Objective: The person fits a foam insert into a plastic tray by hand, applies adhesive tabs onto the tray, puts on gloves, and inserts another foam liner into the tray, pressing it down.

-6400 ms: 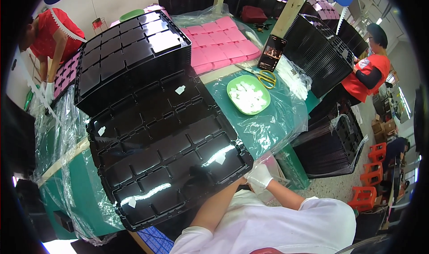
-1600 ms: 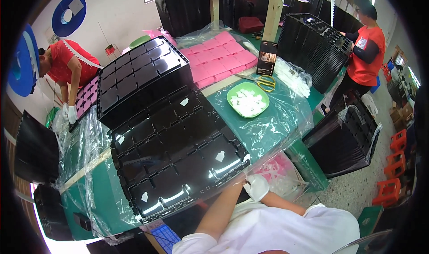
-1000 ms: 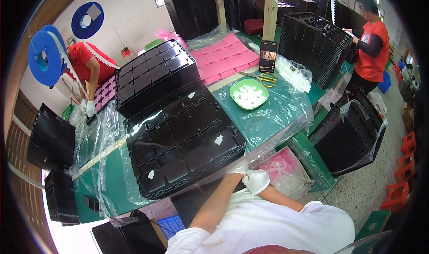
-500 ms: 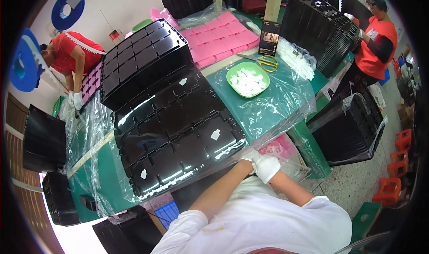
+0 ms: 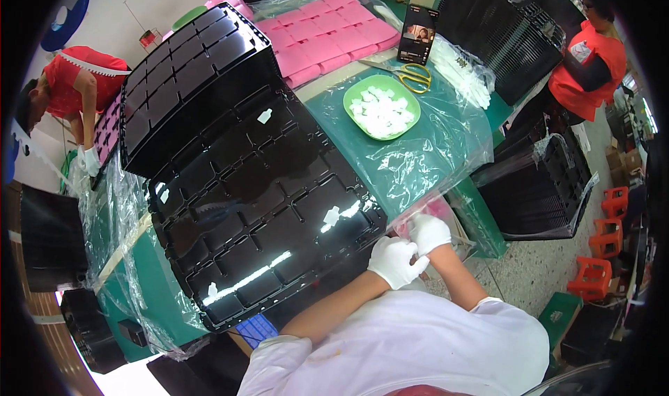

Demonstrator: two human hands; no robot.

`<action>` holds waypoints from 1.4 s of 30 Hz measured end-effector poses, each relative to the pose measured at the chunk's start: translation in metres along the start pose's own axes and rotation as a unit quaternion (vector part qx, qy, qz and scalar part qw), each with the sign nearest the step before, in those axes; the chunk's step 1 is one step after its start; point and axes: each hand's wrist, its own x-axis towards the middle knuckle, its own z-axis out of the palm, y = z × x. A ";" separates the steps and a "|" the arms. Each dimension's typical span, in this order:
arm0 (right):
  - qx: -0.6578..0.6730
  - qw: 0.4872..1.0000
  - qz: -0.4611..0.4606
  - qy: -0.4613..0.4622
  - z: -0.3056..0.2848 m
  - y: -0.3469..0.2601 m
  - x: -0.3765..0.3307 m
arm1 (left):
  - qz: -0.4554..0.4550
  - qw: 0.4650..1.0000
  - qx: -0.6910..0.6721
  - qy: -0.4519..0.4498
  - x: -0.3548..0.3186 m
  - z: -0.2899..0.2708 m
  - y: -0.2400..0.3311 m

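Note:
Both of my hands wear white gloves and meet in front of me at the table's near edge. The fingers of my left hand (image 5: pixel 396 264) are curled in, close against my right hand. My right hand (image 5: pixel 430 234) is closed too, a little farther off and to the right. What they hold, if anything, is hidden. Left of them lies a large glossy black plastic tray (image 5: pixel 261 187) with shallow compartments, a few small white pieces such as this white tag (image 5: pixel 331 216) resting on it. A light green bowl (image 5: pixel 354 112) beyond my hands contains many more white pieces.
A stack of black trays (image 5: pixel 191 68) stands behind the flat one. Pink foam sheets (image 5: pixel 327 34), yellow-handled scissors (image 5: pixel 416 79), a propped phone (image 5: pixel 418 37) and white gloves (image 5: pixel 463 75) lie farther back. Co-workers in red (image 5: pixel 83 79) and orange (image 5: pixel 592 68) stand left and right.
My left hand has come away a little from my right and now shows more of its glove, pulled further over the wrist. The view has shifted; the co-worker at left reaches lower.

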 end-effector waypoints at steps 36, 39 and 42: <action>0.245 0.969 0.031 -0.004 0.025 -0.034 0.002 | 0.002 0.993 -0.066 0.096 0.000 0.019 -0.066; 0.212 0.977 0.016 0.002 0.021 -0.034 0.001 | 0.001 0.990 -0.056 0.133 -0.010 0.018 -0.068; 0.042 0.994 -0.068 -0.069 0.002 -0.036 0.006 | -0.050 0.983 -0.161 0.073 -0.016 0.010 -0.061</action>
